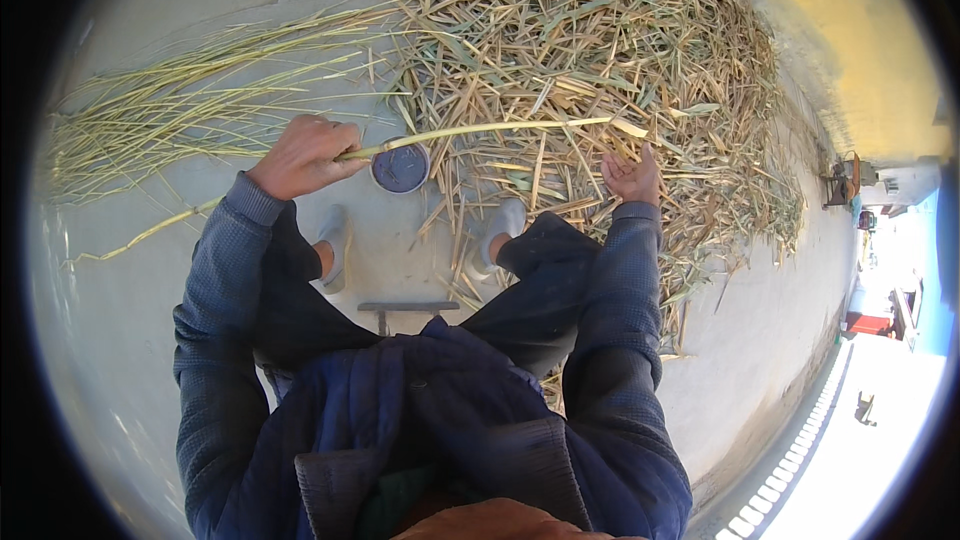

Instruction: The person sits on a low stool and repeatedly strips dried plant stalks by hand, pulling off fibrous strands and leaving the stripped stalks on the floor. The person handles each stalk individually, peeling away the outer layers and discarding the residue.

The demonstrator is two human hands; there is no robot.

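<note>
My left hand is closed around a long yellow-green plant stalk. The stalk runs from my fist across to the right, and its other end comes out behind the hand and slopes down to the left. A pale strip of leaf sheath stands off the right tip. Just below that tip is my right hand, palm up, thumb raised and apart from the curled fingers. Nothing shows in it; whether the thumb touches the sheath I cannot tell. Beneath the stalk, near my left fist, stands a round tub with a dark inside.
A broad heap of dry husks and leaves covers the floor ahead and to the right, reaching my right foot. Thin bare stalks lie spread at the left. A small stool shows between my legs. A yellow-marked wall rises far right.
</note>
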